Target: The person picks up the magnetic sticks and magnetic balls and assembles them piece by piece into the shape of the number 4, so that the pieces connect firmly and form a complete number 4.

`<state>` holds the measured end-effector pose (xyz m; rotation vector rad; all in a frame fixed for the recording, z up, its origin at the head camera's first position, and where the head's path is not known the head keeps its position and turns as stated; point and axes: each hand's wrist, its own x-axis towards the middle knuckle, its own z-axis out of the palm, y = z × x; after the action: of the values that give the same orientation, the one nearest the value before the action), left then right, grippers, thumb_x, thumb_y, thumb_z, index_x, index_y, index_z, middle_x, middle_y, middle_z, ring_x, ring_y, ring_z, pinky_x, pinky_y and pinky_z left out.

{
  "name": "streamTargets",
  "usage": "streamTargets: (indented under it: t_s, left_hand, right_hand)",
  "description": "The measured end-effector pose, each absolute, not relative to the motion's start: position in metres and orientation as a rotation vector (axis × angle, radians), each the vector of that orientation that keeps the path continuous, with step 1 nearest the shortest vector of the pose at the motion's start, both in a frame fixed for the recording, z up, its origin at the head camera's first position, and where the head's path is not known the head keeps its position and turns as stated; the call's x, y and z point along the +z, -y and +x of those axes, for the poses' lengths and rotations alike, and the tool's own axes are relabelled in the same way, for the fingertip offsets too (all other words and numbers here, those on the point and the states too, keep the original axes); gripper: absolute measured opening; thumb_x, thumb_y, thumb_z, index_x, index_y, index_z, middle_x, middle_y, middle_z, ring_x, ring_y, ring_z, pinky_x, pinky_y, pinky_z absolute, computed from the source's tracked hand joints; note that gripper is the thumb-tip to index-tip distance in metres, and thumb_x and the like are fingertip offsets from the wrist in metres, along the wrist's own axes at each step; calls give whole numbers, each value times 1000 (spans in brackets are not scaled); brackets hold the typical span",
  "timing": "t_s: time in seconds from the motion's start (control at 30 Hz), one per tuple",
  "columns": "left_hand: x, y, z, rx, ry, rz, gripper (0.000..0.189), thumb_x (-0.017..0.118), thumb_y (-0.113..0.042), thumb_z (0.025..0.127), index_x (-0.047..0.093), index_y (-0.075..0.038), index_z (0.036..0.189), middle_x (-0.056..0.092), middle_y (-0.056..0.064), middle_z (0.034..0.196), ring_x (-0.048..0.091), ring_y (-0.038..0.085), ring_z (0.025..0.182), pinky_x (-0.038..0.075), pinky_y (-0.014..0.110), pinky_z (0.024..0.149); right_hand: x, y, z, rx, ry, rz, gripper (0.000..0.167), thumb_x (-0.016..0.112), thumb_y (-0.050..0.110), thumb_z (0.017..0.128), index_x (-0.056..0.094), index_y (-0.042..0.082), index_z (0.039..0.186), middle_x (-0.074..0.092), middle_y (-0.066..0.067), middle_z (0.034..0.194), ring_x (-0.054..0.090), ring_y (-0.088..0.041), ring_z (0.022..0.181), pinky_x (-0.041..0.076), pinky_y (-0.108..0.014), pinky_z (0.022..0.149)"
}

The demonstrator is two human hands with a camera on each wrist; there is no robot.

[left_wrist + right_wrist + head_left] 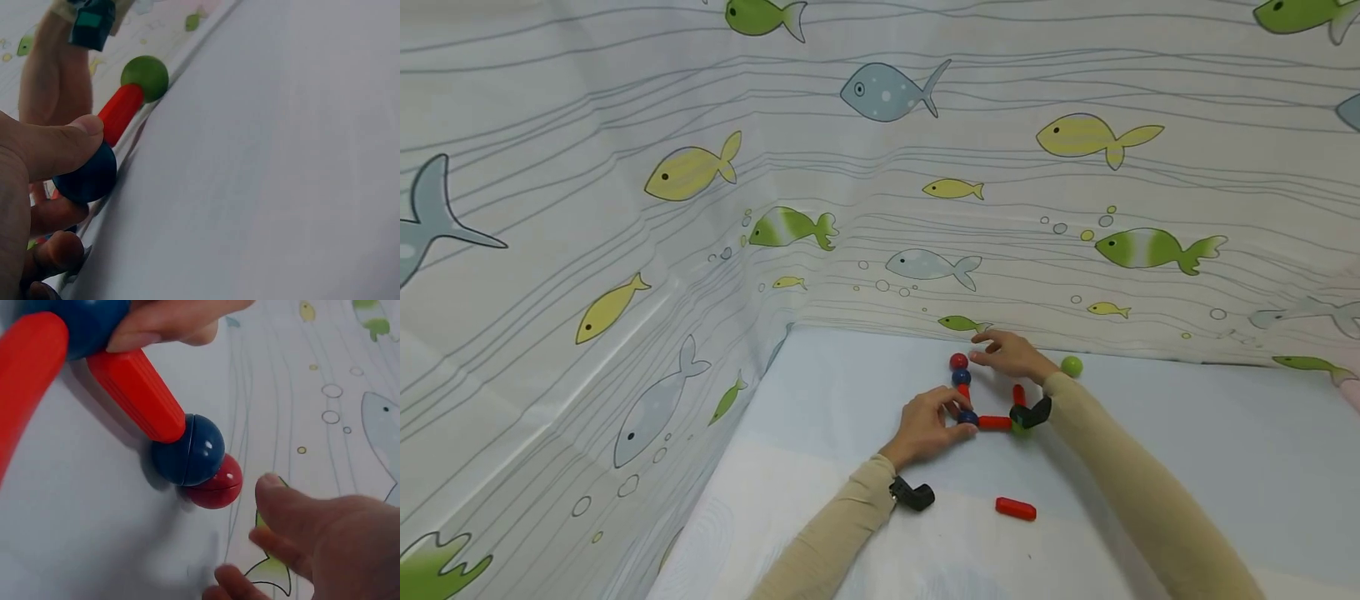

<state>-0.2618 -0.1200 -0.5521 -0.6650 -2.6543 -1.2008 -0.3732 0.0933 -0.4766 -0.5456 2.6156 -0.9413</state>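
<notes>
Between thumb and fingers, my left hand (pixel 925 423) pinches a dark blue ball (pixel 967 417) at one corner of a rod-and-ball shape. A red rod (pixel 995 422) runs right from it to a green ball (pixel 1021 431), partly hidden by the right wrist's camera; another red rod (pixel 1018 394) points away from that corner. A third red rod (pixel 137 394) links the held ball to a second blue ball (pixel 190 450), which touches a red ball (pixel 219 484). Beside the red ball, apart from it, my right hand (pixel 1015 356) hovers with loosely bent fingers, holding nothing.
A loose red rod (pixel 1016 508) lies on the white surface (pixel 820 392) nearer to me. Behind the right wrist, near the back edge, sits a separate green ball (pixel 1071 366). Fish-patterned sheeting (pixel 850 183) rises at the back and left.
</notes>
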Motion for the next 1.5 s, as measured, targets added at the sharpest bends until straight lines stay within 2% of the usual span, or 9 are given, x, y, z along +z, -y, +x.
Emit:
streamTargets:
  t_s: [0.33,0.5,0.73,1.13,1.5]
  left_hand:
    - [-548,118,-257,-1211,2656,-680,27,88,-35,88,76,-22,109,75,-3,97,52,-1,68,41,16,62]
    - [-548,118,-258,-1205,2645,-675,27,88,-32,87,76,-22,109,74,-3,97,52,-1,69,41,16,62]
    - [-548,118,-256,-1209,2670,-673,28,87,-34,89,75,-21,110,75,-2,99,52,-1,70,40,15,63]
    - [-547,119,-258,-1188,2646,-681,28,88,-35,88,76,-22,109,73,-3,95,51,-1,68,40,16,61]
    - [-549,119,-259,-1152,2646,-685,29,89,-34,87,75,-23,110,72,-4,95,52,0,70,41,15,62]
  right_hand:
    - [-486,-83,-384,-932,-2461,-689,47,62,26,107,56,11,152,65,-26,141,60,-44,130,46,-64,110]
    - [-487,-78,-386,-885,-2479,-754,40,61,23,108,62,11,146,68,-21,137,62,-42,129,46,-62,111]
    - [-491,-75,-388,-847,-2530,-737,33,66,21,105,67,7,135,71,-19,128,65,-37,118,51,-57,106]
    - [-489,-99,-390,-800,-2588,-682,35,64,23,106,66,-3,129,69,-21,125,61,-36,116,48,-56,108]
    - [-483,-137,-379,-736,-2602,-619,42,62,26,106,64,-7,131,68,-23,125,60,-36,110,49,-57,106]
